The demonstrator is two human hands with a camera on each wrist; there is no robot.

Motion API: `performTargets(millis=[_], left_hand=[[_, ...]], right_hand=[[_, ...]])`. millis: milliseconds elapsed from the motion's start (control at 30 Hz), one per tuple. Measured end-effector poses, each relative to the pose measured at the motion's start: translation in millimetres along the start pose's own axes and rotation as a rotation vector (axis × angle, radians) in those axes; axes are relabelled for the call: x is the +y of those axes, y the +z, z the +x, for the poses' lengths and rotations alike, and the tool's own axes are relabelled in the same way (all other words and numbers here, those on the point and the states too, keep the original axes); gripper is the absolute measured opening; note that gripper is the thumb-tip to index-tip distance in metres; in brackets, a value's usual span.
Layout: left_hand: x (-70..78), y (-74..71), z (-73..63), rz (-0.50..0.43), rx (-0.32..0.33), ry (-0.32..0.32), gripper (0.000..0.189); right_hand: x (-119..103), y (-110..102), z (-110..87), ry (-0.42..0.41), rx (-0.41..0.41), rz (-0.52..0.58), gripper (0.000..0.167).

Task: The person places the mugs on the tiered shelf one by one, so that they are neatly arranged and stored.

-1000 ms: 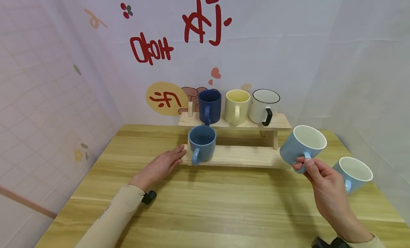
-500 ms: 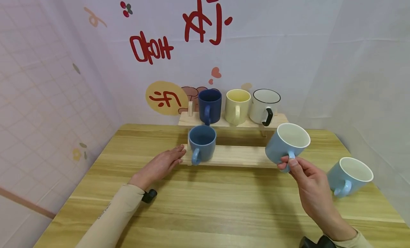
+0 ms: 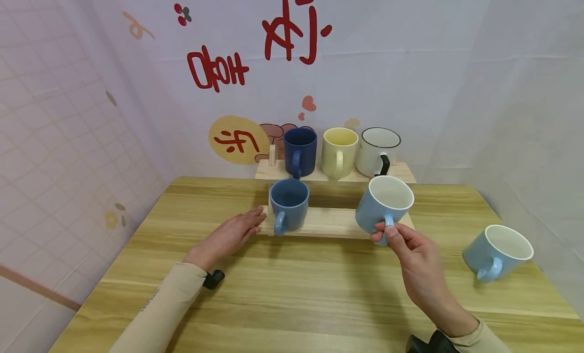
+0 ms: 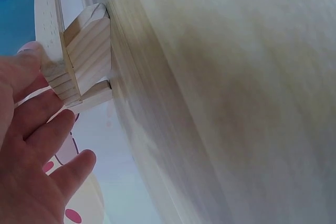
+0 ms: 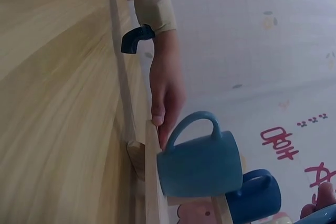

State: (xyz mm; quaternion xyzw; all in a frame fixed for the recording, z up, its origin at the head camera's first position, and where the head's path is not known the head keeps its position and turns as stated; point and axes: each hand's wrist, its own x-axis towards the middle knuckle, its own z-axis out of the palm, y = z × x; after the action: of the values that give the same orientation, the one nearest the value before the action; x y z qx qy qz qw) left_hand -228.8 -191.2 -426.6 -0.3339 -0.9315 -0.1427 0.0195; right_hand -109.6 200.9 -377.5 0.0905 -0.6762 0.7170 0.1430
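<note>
My right hand (image 3: 421, 264) pinches the handle of a light blue mug (image 3: 376, 208) with a white inside, between thumb and fingers. The mug hangs tilted in front of the right part of a two-tier wooden rack (image 3: 333, 220). At the rack's left end, my left hand (image 3: 225, 240) touches the lower shelf with fingers extended. The left wrist view shows its thumb against the shelf end (image 4: 52, 66), other fingers spread. A medium-blue mug (image 3: 292, 211) stands on the lower shelf, close to that hand. In the right wrist view only an edge of the held mug (image 5: 323, 215) shows.
On the upper shelf stand a dark blue mug (image 3: 300, 152), a pale yellow mug (image 3: 338, 155) and a white mug (image 3: 376, 152) with black rim and handle. Another light blue mug (image 3: 495, 254) lies tilted on the table (image 3: 292, 297) at right. A printed cloth hangs behind.
My right hand has carried the light blue mug leftward, from beyond the rack's right end to in front of its lower shelf. The left hand stays at the rack's left end.
</note>
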Motion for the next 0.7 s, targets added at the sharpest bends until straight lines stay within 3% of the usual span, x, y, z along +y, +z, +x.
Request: performTargets(millis=[700], left_hand=[[3.5, -2.0, 4.0, -0.016, -0.014, -0.018, 0.049]], right_hand=[[21.9, 33.8, 11.0, 0.083, -0.148, -0.106, 0.033]])
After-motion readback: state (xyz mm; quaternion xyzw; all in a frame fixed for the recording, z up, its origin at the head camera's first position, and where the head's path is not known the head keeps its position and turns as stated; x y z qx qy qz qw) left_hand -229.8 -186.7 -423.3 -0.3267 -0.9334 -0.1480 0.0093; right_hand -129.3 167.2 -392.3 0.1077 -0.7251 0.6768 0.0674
